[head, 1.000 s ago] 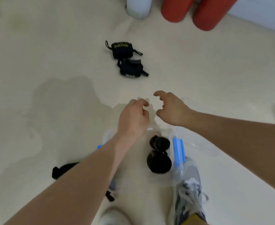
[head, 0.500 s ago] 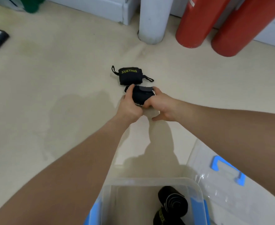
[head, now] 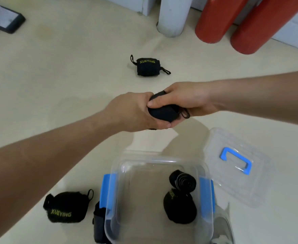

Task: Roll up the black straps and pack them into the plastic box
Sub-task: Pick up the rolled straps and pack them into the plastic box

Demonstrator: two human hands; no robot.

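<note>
The black strap point(head: 164, 113) is held above the floor point(head: 56, 85), with the left grip point(head: 134, 111) and right grip point(head: 187, 97) both curled round it. The plastic box point(head: 160, 160) (lid point(head: 222, 182) off) is located nearer the body, directly in line.

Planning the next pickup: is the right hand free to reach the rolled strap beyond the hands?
Likely not yet: right hand and left hand both grip another strap. The far strap itself lies uncovered.

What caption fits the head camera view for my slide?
Left hand and right hand grip a black strap beyond the open plastic box holding two rolled straps.
</note>
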